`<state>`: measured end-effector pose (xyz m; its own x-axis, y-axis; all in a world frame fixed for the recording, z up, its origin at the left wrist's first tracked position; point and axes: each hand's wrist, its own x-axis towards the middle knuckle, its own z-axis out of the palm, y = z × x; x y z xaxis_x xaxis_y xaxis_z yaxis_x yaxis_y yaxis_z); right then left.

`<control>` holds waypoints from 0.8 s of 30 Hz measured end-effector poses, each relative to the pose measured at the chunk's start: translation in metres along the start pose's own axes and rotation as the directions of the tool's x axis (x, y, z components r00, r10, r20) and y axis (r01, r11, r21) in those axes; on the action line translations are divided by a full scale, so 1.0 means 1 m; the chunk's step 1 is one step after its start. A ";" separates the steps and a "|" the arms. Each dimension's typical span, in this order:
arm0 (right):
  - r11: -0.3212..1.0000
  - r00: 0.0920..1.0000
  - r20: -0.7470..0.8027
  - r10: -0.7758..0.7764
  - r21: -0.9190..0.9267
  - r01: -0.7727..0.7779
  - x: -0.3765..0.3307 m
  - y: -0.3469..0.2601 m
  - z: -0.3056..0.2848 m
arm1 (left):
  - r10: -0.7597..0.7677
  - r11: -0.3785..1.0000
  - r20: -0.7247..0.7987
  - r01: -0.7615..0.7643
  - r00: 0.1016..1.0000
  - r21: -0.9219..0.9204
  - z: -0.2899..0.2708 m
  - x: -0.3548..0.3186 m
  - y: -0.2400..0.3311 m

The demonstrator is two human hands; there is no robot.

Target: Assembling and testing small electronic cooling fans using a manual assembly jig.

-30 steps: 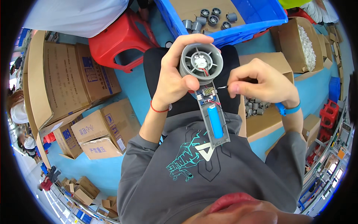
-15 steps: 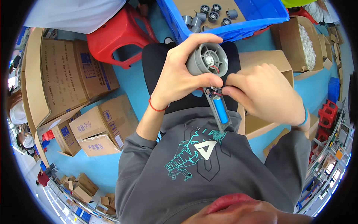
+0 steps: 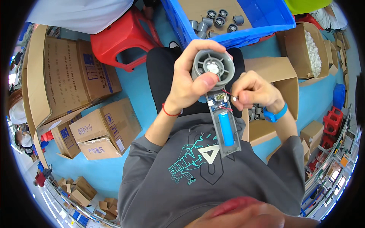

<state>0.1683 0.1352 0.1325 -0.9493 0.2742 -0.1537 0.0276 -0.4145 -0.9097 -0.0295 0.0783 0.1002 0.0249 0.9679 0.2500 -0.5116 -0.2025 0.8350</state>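
In my left hand (image 3: 184, 81) is a grey round fan housing (image 3: 230, 67), its vaned opening facing up. My fingers wrap its far side and the thumb presses over the near rim. An open grey handle (image 3: 236, 145) extends from the housing toward my chest. Inside that handle lie a blue cylindrical battery (image 3: 226, 129) and a small circuit board (image 3: 218, 99) with a digit display. Just right of the board, the closed fingers of my right hand (image 3: 255, 89) pinch a thin red wire (image 3: 227, 92). A tiny white connector (image 3: 234, 98) shows below the fingertips.
Beyond my knees stands a blue bin (image 3: 243, 32) with several grey fan units (image 3: 219, 22). An open carton (image 3: 266, 131) with grey parts is at my right. A red stool (image 3: 121, 41) and cardboard boxes (image 3: 100, 127) stand left. Another carton (image 3: 294, 47) holds white pieces.
The handle has turned and come nearer, showing the board and battery more fully. My right hand has shifted, turned over and drawn slightly off the board with the wire.
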 end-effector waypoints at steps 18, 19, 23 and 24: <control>0.986 0.985 0.082 -0.153 -0.059 0.158 0.003 0.007 0.000 | -0.082 0.996 -0.194 0.073 0.978 -0.057 0.025 0.000 0.003; 0.986 0.985 0.083 -0.154 -0.058 0.159 0.002 0.009 0.000 | -0.083 0.996 -0.194 0.073 0.977 -0.055 0.025 -0.001 0.003; 0.976 0.989 0.079 -0.126 -0.168 0.138 0.000 0.007 0.001 | -0.119 0.993 -0.178 0.115 0.977 -0.033 0.022 0.000 0.004; 0.977 0.988 0.080 -0.130 -0.159 0.141 0.001 0.009 0.001 | -0.117 0.993 -0.189 0.111 0.975 -0.042 0.022 0.000 0.003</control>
<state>0.1678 0.1310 0.1246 -0.9668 0.2557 -0.0032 -0.0571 -0.2280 -0.9720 -0.0126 0.0742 0.1133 -0.0781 0.9955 0.0533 -0.5412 -0.0872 0.8364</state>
